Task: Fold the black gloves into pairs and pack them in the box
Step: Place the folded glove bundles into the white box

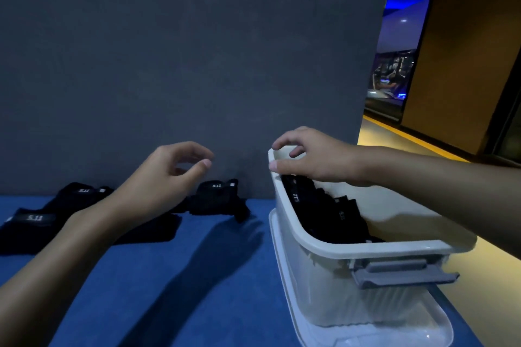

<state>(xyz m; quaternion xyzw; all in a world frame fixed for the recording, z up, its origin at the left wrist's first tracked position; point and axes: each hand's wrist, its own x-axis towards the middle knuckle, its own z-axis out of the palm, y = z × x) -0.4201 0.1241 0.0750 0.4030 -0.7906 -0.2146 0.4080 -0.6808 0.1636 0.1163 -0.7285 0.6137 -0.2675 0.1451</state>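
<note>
While the left hand hung above the blue surface, its fingers were loosely curled and spread, the thumb tip apart from the forefinger, pinching nothing. Under and behind that arm lay the loose gloves, soft, lumpy heaps of black knit-like fabric, each with a small white printed mark near the cuff. One lay flat at the left edge, one behind the forearm, and one just right of the wrist, close to the wall. The surface had a matt, cloth-like look. Behind it rose a flat dark grey wall with a faintly grainy face. On the right part of the surface stood the box, a rectangular tub of pale, milky plastic with rounded corners, a thick smooth rim and ribbed, half-clear sides. A grey clip, flat and angular, stuck out from its near end. The box sat on a shallow lid of the same pale plastic, lying flat beneath it. Inside, the packed gloves stood in a row along the left side, flat black bundles showing white marks. The right hand was over the far corner of the box, above those bundles. Its fingers were bent and slightly apart, the forefinger past the rim and the thumb by the outer corner. Nothing was pinched between them. Whether they touched the rim could not be told.
</note>
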